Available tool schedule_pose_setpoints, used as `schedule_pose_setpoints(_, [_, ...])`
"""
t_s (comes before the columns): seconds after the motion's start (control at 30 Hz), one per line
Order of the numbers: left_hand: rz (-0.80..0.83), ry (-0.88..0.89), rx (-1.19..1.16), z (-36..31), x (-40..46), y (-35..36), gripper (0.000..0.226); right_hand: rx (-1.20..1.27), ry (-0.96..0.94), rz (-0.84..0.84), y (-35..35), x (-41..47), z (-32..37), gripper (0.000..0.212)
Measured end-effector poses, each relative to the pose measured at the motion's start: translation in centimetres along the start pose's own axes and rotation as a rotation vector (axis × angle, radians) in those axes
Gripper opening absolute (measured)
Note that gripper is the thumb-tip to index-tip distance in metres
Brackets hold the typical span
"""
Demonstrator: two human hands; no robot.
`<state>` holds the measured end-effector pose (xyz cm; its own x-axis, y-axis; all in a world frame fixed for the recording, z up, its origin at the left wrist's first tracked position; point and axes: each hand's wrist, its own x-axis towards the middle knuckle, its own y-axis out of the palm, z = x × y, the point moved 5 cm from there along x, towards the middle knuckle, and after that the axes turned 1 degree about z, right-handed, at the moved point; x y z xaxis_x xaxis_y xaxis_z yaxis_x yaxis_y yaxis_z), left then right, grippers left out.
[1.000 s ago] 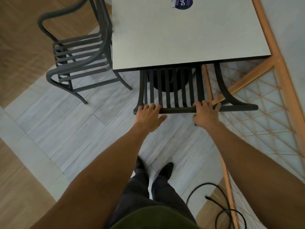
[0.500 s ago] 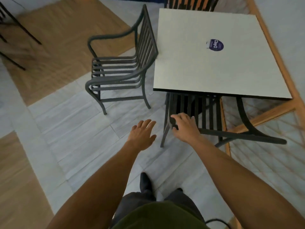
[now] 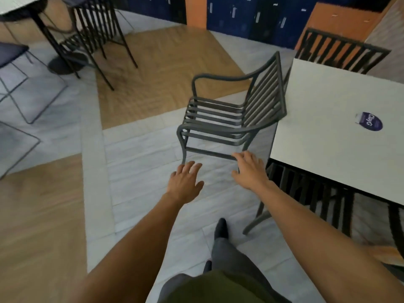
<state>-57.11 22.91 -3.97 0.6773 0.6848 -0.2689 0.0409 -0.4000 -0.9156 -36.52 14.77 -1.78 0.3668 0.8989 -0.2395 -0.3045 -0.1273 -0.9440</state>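
**mo:** ok so where's the chair, and what are the hands doing?

**jay:** The grey armchair (image 3: 220, 119) is dead ahead, 12 o'clock from both hands, standing upright on the pale floor tiles (image 3: 140, 162). Its seat faces 9 o'clock and its slatted back is at 3 o'clock, right up against the white table (image 3: 328, 162). Can't tell if the back actually touches the edge.

**mo:** anything in the hands?

**jay:** Nope. The left hand (image 3: 184, 182) is wide open, palm down with fingers fanned, just short of the chair's front leg and clear of it. The right hand (image 3: 249, 171) is also open with fingers spread, out at 3 o'clock from the left one. Its fingertips (image 3: 239, 156) overlap the chair's low side rail in the shot. No idea if that's contact or just the angle, since it's all a bit blurry.

**mo:** what else is around?

**jay:** There's a second chair (image 3: 306, 189) tucked under the table at about 4 o'clock from the right hand. A round purple sticker (image 3: 371, 121) is on the tabletop at 3 o'clock. Another table with a dark chair (image 3: 96, 29) is up at 10 o'clock, and a row of blue lockers (image 3: 240, 16) runs along the top at 12.
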Motion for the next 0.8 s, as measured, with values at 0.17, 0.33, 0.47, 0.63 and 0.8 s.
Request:
schedule_pose_setpoints(0.17, [-0.026,-0.085,-0.012,4.1,3.7,-2.4,0.067,0.015,-0.039,-0.013,-1.1,6.3,2.9,0.058])
schedule_pose_setpoints(0.33, [-0.033,-0.135,-0.038,7.6,11.2,-5.5,0.066,0.005,-0.069,-0.024,-2.7,15.5,3.8,0.059])
schedule_pose_setpoints(0.47, [-0.043,-0.162,-0.081,10.0,16.9,-8.0,0.066,0.011,-0.03,-0.021,-4.9,22.3,3.5,0.056])
schedule_pose_setpoints(0.63, [-0.028,-0.188,-0.129,10.8,24.0,-10.7,0.066,0.037,0.073,-0.04,-7.6,29.0,1.5,0.058])
schedule_pose_setpoints(0.8, [-0.013,-0.103,-0.066,8.5,31.2,-13.1,0.06,0.053,0.195,-0.106,-10.0,32.9,-2.1,0.053])
